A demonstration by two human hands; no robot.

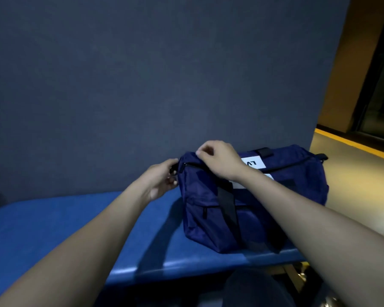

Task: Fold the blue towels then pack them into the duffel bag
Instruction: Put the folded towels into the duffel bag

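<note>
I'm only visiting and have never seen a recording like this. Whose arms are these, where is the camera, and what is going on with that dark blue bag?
There is no machine here: these are a person's two bare arms, filmed by one wide-angle camera worn on their head, looking forward and down. A navy duffel bag sits on a blue padded bench against a dark wall. The left hand pinches something small and dark at the bag's left end, probably the zipper pull. The right hand has its grip on the fabric at the top corner. The zipper looks closed. A white label lies on the bag's top. No towels are visible.
</note>
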